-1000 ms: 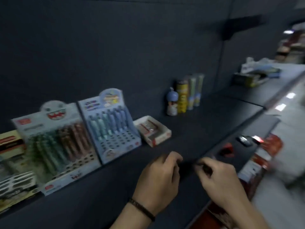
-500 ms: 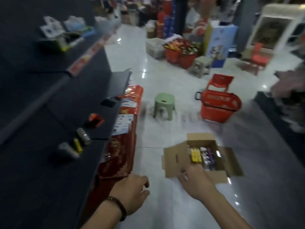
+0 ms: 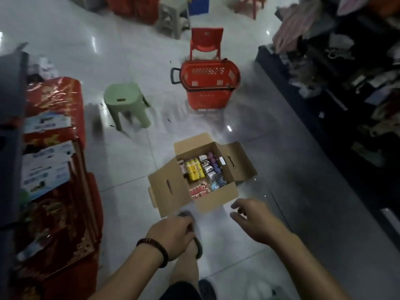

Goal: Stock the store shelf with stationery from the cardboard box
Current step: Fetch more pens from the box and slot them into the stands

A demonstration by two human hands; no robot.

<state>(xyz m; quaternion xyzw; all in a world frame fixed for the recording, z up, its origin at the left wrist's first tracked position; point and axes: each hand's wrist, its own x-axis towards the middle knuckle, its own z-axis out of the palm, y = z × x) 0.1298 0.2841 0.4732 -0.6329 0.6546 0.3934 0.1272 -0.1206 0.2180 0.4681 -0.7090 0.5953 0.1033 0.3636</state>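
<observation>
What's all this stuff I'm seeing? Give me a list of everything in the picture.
cardboard box: one, brown, flaps open, on the floor before the hands
stationery: many packs, yellow, purple, silver, pink, inside the box
stool: one, pale green, on the floor beyond the box
basket: one, red, black handle, beyond the box
chair: one, red, behind the basket
wrapped packages: a stack, red and gold, view's left edge
display rack: one, dark, view's right side, goods too blurred to name
left hand: one, dark bracelet on wrist, loosely curled, holds nothing visible
right hand: one, fingers loosely spread, empty, just short of the box
</observation>
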